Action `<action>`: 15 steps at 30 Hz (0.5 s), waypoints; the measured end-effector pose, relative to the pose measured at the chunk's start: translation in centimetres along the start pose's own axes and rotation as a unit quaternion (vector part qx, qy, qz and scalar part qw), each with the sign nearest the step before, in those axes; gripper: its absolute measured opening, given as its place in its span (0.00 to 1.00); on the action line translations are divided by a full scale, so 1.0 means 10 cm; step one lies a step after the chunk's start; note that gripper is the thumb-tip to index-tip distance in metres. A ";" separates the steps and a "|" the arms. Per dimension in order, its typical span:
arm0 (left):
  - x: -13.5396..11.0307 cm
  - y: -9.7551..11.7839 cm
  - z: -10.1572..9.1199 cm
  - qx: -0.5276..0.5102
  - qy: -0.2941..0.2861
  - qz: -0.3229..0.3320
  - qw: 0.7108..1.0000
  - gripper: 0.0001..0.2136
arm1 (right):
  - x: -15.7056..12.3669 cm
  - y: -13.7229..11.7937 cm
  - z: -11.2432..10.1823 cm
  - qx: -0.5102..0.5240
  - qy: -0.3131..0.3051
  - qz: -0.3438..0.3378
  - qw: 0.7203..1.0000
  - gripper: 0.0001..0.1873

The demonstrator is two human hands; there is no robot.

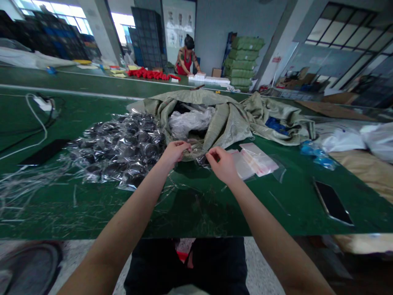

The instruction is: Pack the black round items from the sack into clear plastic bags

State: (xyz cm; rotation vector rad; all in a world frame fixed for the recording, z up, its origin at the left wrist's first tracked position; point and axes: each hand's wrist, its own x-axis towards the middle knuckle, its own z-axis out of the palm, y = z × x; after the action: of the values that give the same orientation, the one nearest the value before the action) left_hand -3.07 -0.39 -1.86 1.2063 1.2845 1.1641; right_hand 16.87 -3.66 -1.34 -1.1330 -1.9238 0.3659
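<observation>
My left hand (177,152) is closed in a pinch at the front of an opened olive woven sack (230,121). My right hand (221,163) pinches opposite it, a short gap away. Between them is a clear plastic bag (201,159) with something dark in it, and the fingers of both hands close on its edges. Its contents are too small to make out. More clear plastic (190,121) bulges from the sack's mouth. Left of my hands lies a heap of dark round items in clear wrappers (129,143). Flat clear bags (256,157) lie beside my right hand.
A phone (333,203) lies at the right and a dark phone-like slab (44,151) at the left, near a white cable (38,141). Thin plastic strips (27,196) litter the front left. Across the table a person (186,59) handles white boxes (208,78) near red items (150,73).
</observation>
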 end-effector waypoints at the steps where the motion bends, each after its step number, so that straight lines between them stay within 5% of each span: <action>1: -0.03 -0.04 0.00 -0.049 -0.032 0.005 0.998 0.13 | 0.03 -0.03 -0.06 0.013 -0.001 0.008 1.000 0.08; 8: -0.25 -0.25 0.04 -0.173 -0.136 0.028 0.975 0.26 | 0.08 -0.09 -0.22 0.070 0.001 0.040 0.997 0.09; 15: -0.29 -0.30 0.17 -0.106 -0.082 0.045 0.990 0.20 | 0.04 -0.03 -0.23 0.139 0.029 0.074 0.987 0.10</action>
State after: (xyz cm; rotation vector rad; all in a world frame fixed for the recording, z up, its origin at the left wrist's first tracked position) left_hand -1.43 -3.34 -4.79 1.1846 0.9672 1.2060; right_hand 18.38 -3.81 0.41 -1.0890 -1.6814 0.6545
